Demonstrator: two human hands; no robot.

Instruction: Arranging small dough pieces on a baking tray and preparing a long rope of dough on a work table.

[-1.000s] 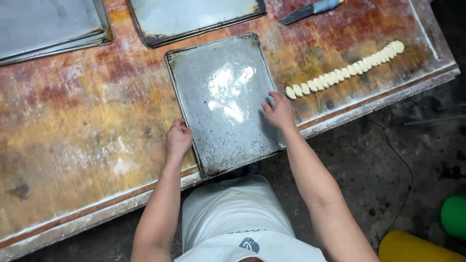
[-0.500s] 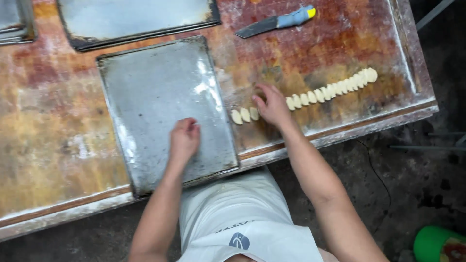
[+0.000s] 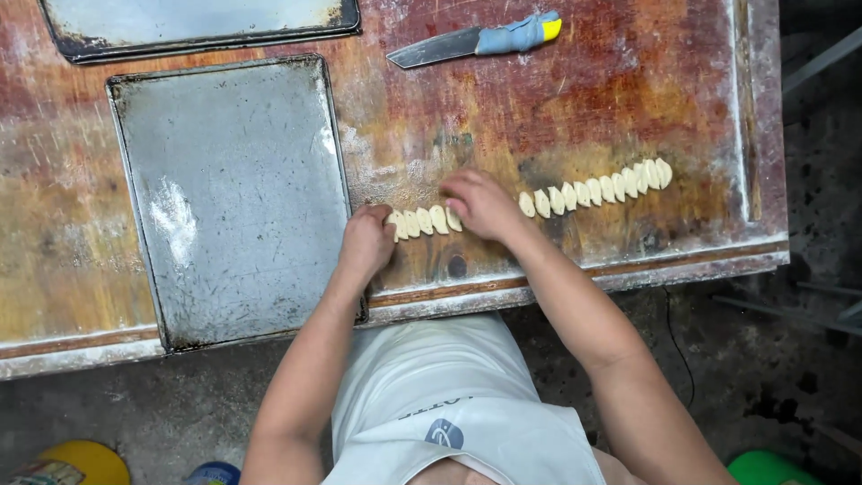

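Observation:
A row of small pale dough pieces [image 3: 593,190] lies on a worn wooden table [image 3: 628,99]. My right hand [image 3: 480,205] covers the middle of the row, fingers curled over the pieces. My left hand [image 3: 366,242] rests at the row's left end, touching a short group of cut dough pieces [image 3: 422,221]. A grey metal baking tray [image 3: 229,198] lies just left of my left hand, bare except for a floury smear.
A knife [image 3: 476,40] with a blue and yellow wrapped handle lies at the far side of the table. A second tray [image 3: 197,22] sits beyond the first. The table's metal edge [image 3: 575,280] runs in front of me. Coloured containers [image 3: 763,469] stand on the floor.
My left hand has left the tray and moved right to the dough row's left end. My right hand has pushed several pieces leftward, so a short group lies between the hands.

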